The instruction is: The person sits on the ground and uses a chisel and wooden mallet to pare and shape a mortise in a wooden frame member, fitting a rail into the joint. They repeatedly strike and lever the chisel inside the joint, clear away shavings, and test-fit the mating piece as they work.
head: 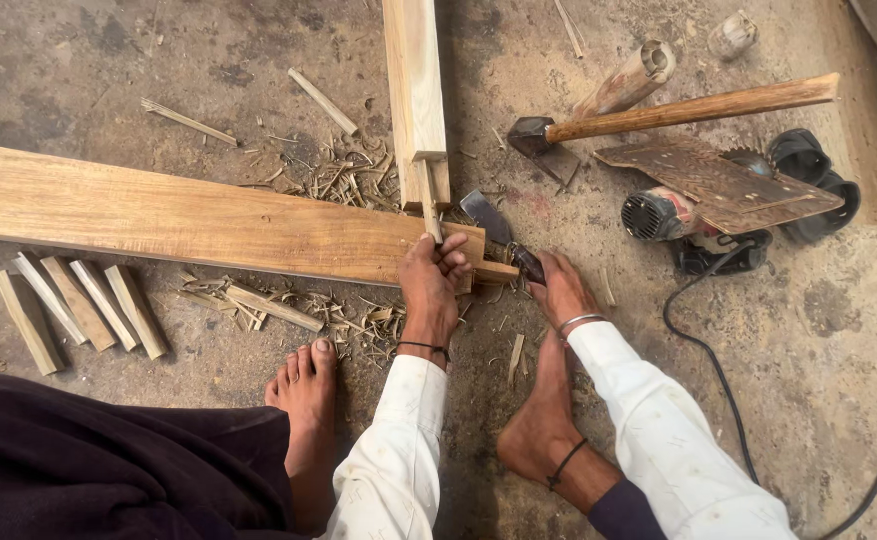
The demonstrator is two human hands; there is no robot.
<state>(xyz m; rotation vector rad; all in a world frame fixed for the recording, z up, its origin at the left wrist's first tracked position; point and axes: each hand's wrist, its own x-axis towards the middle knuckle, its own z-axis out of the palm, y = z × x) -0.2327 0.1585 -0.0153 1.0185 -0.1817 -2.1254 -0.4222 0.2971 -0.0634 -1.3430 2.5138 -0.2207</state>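
Note:
My left hand (430, 280) grips the notched end of a long wooden plank (158, 215) that lies across the floor. A narrow wooden strip (430, 205) stands against that end, just above my fingers. My right hand (561, 290) is closed on the dark handle of a chisel (496, 228), whose flat metal blade points up and left beside the plank's end. A second, paler plank (415, 90) runs away from the joint toward the top. Both my bare feet rest on the floor below my hands.
A hammer with a wooden handle (688, 108) lies at the upper right, beside an overturned circular saw (718, 205) with a black cable (703, 350). Several short wooden wedges (83, 305) lie at the left. Wood chips and splinters litter the concrete floor.

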